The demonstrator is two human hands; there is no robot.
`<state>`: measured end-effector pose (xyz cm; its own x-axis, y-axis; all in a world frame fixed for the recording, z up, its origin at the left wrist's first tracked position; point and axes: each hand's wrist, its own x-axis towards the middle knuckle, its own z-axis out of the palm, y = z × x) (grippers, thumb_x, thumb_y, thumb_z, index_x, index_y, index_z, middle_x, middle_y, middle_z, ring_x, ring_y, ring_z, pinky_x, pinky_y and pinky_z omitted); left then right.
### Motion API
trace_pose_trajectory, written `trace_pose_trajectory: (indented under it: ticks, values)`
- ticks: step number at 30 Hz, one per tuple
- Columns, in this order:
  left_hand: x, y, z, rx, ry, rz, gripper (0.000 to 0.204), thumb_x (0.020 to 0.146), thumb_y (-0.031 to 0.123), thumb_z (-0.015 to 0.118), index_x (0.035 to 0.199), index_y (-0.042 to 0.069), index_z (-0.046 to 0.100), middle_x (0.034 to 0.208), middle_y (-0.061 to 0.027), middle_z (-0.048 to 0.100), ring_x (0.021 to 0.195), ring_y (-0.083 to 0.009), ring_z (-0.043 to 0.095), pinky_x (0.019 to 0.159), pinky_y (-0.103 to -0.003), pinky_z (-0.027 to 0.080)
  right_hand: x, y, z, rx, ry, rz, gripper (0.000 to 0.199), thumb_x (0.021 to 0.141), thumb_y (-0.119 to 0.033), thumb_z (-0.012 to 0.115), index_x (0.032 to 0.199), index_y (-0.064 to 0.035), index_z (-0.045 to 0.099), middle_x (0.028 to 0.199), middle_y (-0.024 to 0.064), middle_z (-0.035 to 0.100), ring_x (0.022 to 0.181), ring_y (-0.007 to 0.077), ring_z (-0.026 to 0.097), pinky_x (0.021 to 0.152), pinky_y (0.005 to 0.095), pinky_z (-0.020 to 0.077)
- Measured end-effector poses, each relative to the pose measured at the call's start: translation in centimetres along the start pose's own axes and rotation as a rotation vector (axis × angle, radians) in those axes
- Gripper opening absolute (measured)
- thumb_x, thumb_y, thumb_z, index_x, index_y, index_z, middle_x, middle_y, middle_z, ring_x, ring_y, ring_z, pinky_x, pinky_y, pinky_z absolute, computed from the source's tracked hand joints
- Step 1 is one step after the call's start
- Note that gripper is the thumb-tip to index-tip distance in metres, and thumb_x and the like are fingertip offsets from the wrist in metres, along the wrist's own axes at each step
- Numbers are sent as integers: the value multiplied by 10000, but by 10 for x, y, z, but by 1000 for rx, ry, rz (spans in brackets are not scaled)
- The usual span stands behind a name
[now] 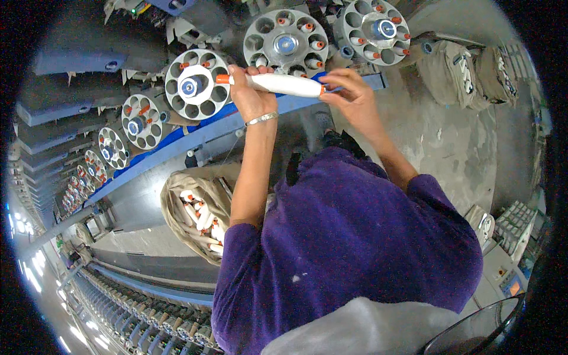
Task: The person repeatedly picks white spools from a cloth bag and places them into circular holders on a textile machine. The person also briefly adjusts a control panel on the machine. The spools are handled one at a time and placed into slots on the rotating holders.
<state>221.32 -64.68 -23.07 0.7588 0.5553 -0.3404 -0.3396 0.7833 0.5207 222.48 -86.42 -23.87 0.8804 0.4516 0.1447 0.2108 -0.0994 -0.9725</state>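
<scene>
A long white yarn bobbin [290,84] with orange tube ends lies almost level in front of the round magazines. My left hand [253,94] is closed around its left part, where the orange tube sticks out past the fingers. At the bobbin's other end, the bent fingers and thumb of my right hand [349,94] close about the small orange tip. Any loose thread there is too fine to make out. Just behind the bobbin stand a round magazine [248,44] holding several bobbins and, to its left, another magazine [171,83] with some vacant holes.
A blue rail [284,103] runs below the row of magazines. At my left stands a cloth sack [171,204] of white bobbins with orange ends. More sacks [444,71] stand at the far right. Another machine row [154,302] lies at the lower left.
</scene>
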Motion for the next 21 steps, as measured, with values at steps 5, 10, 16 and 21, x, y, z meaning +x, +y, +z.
trace_pose_trajectory:
  ticks: [5, 10, 16, 21]
  values:
    - [8, -22, 27, 2, 56, -2, 340, 955, 386, 503, 817, 77, 461, 695, -50, 505, 690, -222, 528, 738, -433, 503, 23, 7, 0, -224, 309, -288, 186, 807, -16, 686, 990, -20, 654, 1034, 47, 573, 890, 122, 579, 725, 241, 478]
    - [18, -39, 38, -10, 45, -85, 357, 951, 413, 488, 829, 77, 473, 712, -59, 530, 736, -253, 568, 788, -483, 495, 34, 10, -24, 419, 281, 89, 47, 900, -73, 575, 916, -31, 589, 947, 79, 599, 837, 173, 578, 741, 302, 481]
    - [39, -46, 37, -6, 70, -308, 411, 960, 438, 439, 830, 50, 478, 733, -70, 550, 845, -289, 613, 856, -568, 458, 31, 43, -117, 1728, 223, 330, 58, 918, -101, 540, 877, -62, 527, 737, 25, 480, 586, 124, 393, 519, 234, 373]
    - [23, -99, 59, 215, -199, -308, 185, 912, 243, 602, 871, 86, 513, 772, -41, 540, 817, -207, 560, 886, -385, 455, -21, 76, -187, 264, 560, 247, 34, 913, -120, 529, 940, -108, 546, 777, 30, 571, 583, 114, 469, 514, 218, 380]
